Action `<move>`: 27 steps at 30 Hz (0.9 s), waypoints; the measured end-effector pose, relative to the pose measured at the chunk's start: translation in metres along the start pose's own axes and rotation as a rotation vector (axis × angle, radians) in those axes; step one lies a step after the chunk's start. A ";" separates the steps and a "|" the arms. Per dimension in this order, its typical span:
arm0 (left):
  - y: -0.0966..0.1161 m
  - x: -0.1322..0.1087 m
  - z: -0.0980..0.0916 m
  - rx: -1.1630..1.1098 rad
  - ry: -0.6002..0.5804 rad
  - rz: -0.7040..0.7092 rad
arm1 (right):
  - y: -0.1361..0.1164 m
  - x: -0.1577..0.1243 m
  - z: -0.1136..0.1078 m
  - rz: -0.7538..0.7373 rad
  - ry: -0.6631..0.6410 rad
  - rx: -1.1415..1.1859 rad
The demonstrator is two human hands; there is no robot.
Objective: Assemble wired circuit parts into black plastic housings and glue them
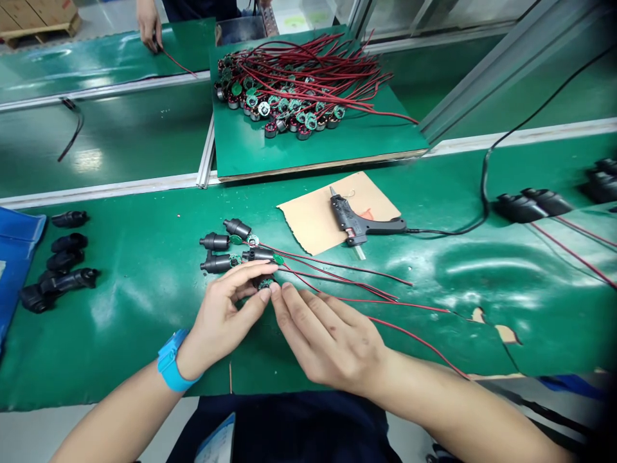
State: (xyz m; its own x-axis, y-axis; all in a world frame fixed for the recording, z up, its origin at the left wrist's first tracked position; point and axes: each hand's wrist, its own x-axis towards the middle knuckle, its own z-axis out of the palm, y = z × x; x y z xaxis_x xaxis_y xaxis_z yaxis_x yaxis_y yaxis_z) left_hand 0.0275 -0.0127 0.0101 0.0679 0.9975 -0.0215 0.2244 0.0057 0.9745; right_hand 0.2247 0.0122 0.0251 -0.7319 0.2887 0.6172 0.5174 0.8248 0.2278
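Observation:
My left hand point(231, 312), with a blue wristband, curls its thumb and fingers around a black plastic housing that is mostly hidden. A round green circuit board point(266, 283) shows at the housing's open end. My right hand point(332, 334) has its fingers pressed together at the edge of that board; its thumb is hidden. A red wire point(414, 337) comes out from behind the right hand and runs right across the bench. Just beyond my fingers lie several similar black housings point(219, 262) with green boards and red wires.
A glue gun point(354, 222) rests on a cardboard piece point(308, 222), its black cord point(484, 167) trailing right. A raised green board point(250, 157) bears a pile of red-wired motors point(289, 106). Black parts point(65, 257) sit at left, others point(533, 202) at right. A co-worker's hand point(149, 26) is across the bench.

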 end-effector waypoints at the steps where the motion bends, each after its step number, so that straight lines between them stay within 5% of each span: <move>1: -0.001 0.001 0.001 -0.038 0.026 -0.004 | 0.002 0.000 0.001 0.005 0.007 0.027; 9: -0.002 0.006 0.004 -0.147 0.127 0.007 | 0.013 -0.001 0.011 0.353 0.007 0.341; 18: -0.003 -0.001 0.007 -0.167 0.122 -0.006 | -0.006 -0.008 0.018 0.277 0.017 0.529; 27: 0.002 0.002 0.008 -0.251 0.166 -0.035 | 0.009 0.003 0.014 0.465 -0.012 0.576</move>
State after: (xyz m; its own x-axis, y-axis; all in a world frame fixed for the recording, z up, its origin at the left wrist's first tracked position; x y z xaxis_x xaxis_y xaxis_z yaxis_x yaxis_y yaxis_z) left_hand 0.0357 -0.0112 0.0108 -0.1003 0.9942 -0.0394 -0.0250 0.0371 0.9990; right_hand 0.2205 0.0280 0.0185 -0.5003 0.6734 0.5444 0.4633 0.7393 -0.4887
